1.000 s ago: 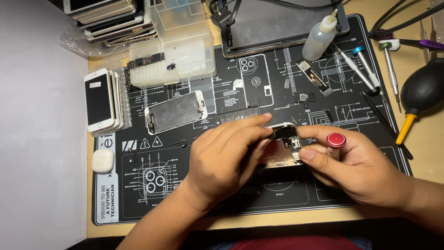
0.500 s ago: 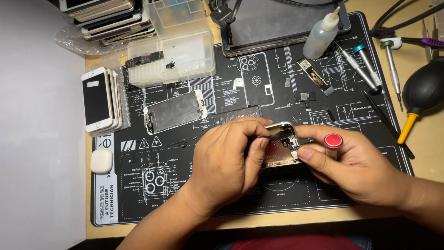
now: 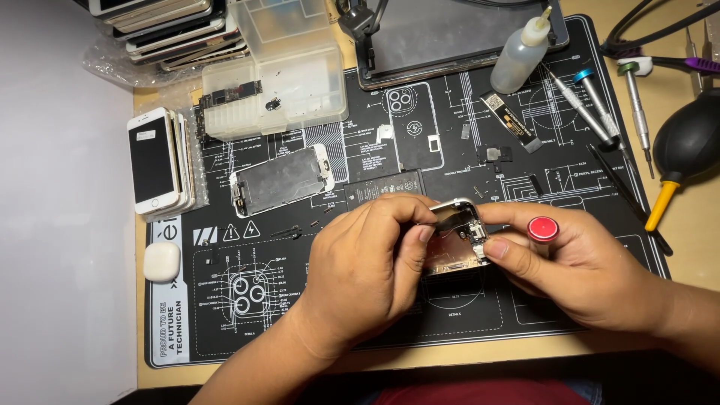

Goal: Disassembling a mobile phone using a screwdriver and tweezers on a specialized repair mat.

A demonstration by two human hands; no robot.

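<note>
Now my left hand [image 3: 367, 262] has slid right, pinching a dark strip inside the open phone [image 3: 459, 236] (parts showing); my right hand [image 3: 577, 270] still grips its edge.

The work mat [image 3: 247, 300] is black, printed all over with thin white line diagrams. The opened phone frame [image 3: 461, 240] is silvery with dark parts inside. A screwdriver cap [image 3: 542, 229] is bright red. The stacked phones [image 3: 159, 161] have white fronts and black screens. The air blower [image 3: 686, 142] is black with a yellow nozzle. The squeeze bottle [image 3: 520, 56] is cloudy white. The earbud case [image 3: 162, 261] is white.
</note>
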